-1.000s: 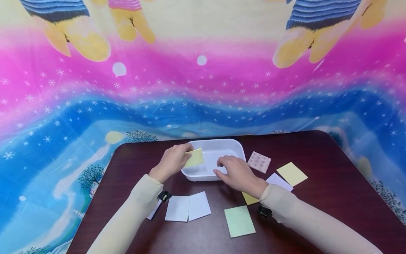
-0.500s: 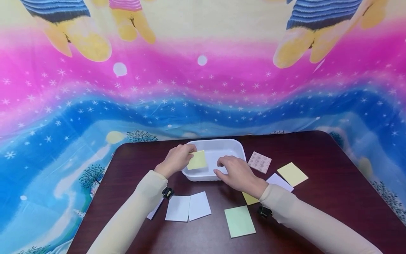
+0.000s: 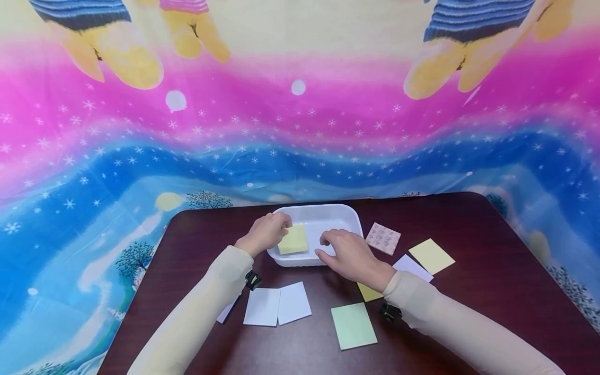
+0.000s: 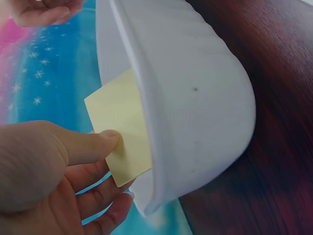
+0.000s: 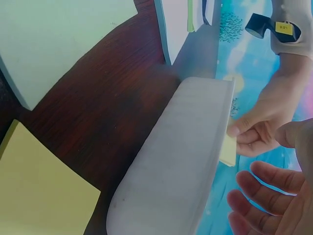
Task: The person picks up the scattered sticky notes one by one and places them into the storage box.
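Note:
My left hand [image 3: 266, 232] pinches a pale yellow sticky note pad [image 3: 293, 239] between thumb and fingers, over the left part of a white plastic tub [image 3: 323, 254]. In the left wrist view the thumb lies on the face of the yellow pad [image 4: 120, 120], whose lower part is hidden behind the tub's rim [image 4: 142, 98]. My right hand [image 3: 349, 255] hovers at the tub's front right side with nothing in its grasp. Its fingers are loosely bent in the right wrist view, near the tub's rim [image 5: 215, 161].
Two white pads [image 3: 277, 304] lie front left, with another pad partly under the left sleeve. A green pad [image 3: 354, 326] lies front right. Beyond the right wrist are a lilac pad [image 3: 413, 269], a yellow pad [image 3: 432, 256] and a patterned pink pad [image 3: 383, 238]. A darker yellow pad [image 3: 369, 292] shows beneath the wrist.
My left hand has moved a little right and lower with the yellow sticky note pad, further into the tub. The right hand has stayed in place.

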The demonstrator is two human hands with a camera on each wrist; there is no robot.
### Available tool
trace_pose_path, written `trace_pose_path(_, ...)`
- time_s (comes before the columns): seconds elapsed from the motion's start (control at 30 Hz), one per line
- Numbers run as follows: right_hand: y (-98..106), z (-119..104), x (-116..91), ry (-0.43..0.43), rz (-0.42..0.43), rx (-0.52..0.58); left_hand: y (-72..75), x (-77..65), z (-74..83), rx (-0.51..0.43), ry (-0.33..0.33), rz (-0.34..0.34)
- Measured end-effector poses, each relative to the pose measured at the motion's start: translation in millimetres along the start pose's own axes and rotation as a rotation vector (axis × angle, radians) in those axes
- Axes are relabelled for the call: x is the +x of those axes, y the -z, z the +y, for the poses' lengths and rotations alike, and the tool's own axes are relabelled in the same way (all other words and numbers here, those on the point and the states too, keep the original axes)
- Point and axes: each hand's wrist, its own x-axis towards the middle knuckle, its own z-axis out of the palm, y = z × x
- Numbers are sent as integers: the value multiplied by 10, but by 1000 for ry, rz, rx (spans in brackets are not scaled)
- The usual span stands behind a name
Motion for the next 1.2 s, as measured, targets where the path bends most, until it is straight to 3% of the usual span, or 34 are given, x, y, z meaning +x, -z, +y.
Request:
trace_pose_path(0.37,-17,1,8,-8,-13,3,-64,58,-34,65,5,-54)
trace_pose_path(1.2,-16,3,7,-6,-13,16,-120,146,-17,153,16,-69)
